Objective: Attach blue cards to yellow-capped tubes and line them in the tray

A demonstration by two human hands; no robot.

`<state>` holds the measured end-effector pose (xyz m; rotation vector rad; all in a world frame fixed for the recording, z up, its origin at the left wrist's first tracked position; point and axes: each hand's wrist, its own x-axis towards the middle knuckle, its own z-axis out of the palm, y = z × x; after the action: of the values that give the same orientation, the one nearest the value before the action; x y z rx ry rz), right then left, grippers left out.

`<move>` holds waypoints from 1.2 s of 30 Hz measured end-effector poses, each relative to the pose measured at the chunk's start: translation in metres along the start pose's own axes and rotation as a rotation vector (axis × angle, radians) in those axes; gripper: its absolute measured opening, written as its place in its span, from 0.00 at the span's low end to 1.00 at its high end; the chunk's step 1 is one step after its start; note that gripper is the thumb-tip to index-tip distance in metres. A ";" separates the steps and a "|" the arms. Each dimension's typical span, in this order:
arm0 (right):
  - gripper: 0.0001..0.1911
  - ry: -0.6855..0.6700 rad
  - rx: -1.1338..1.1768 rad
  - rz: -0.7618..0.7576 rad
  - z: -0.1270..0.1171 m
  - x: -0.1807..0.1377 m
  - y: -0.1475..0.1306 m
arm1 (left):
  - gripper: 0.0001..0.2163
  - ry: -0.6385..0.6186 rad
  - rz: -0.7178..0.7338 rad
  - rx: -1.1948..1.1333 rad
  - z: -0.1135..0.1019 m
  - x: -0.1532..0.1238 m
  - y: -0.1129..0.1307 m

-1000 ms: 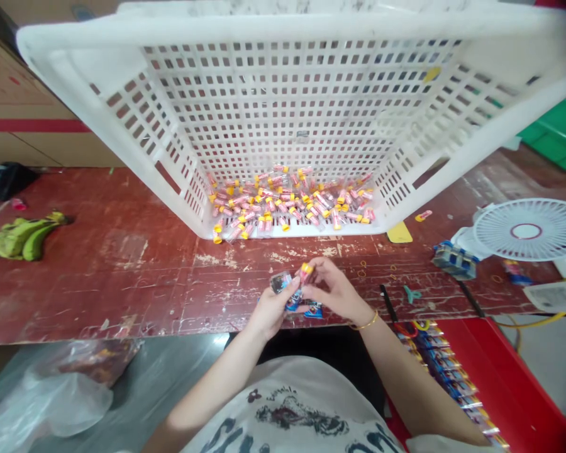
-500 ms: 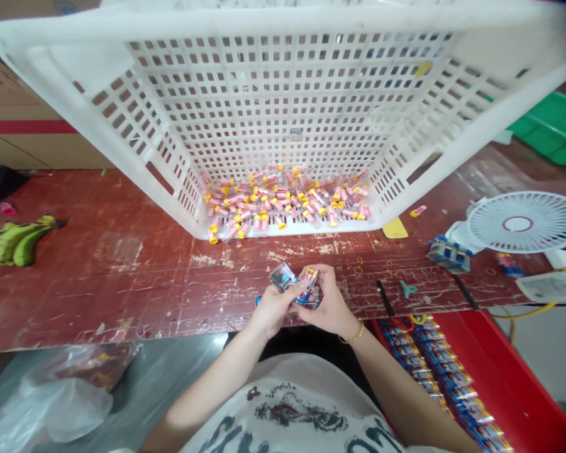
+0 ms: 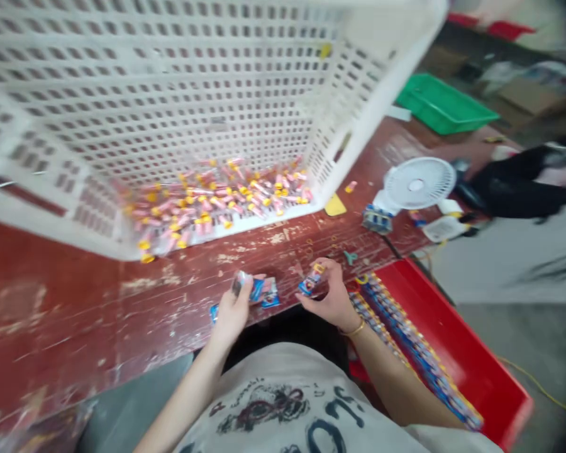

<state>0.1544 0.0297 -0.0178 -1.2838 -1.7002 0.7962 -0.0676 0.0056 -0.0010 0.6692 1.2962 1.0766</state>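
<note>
My left hand (image 3: 233, 309) is closed on a small clear plastic pack (image 3: 240, 282), blurred by motion. Blue printed packs (image 3: 270, 293) lie beside its fingers at the table's near edge. To the right, my right hand (image 3: 334, 296) pinches a small blue-and-yellow pack (image 3: 311, 280) between thumb and fingers, just above the red table. Beyond both hands, a white lattice basket (image 3: 306, 212) lies tipped toward me, holding many pink tubes with yellow caps (image 3: 207, 204) in clear wrapping.
A red tray (image 3: 471, 377) at lower right holds rows of blue-and-yellow packs (image 3: 419, 346). On the worn red table (image 3: 75, 314) are a white fan (image 3: 417, 182), a bundle of packs (image 3: 377, 218), a yellow card (image 3: 334, 205) and a teal piece (image 3: 349, 257). A green bin (image 3: 446, 104) stands behind.
My hands have moved apart; the right one carries the blue-and-yellow pack toward the red tray. The view has swung right, bringing more of the red tray and green bin into sight.
</note>
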 end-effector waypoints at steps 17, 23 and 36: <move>0.31 0.129 -0.770 1.023 -0.190 -0.153 0.227 | 0.16 -0.397 0.028 0.478 0.027 -0.002 0.002; 0.40 0.205 -0.766 0.904 -0.189 -0.162 0.206 | 0.19 -0.379 -0.123 0.050 0.040 -0.008 0.005; 0.09 0.035 -0.265 -0.210 0.018 0.070 0.043 | 0.15 0.095 -0.150 -0.349 0.003 -0.012 0.013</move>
<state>0.1479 0.1085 -0.0455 -1.2561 -1.9221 0.4341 -0.0673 -0.0001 0.0162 0.2578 1.1792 1.1839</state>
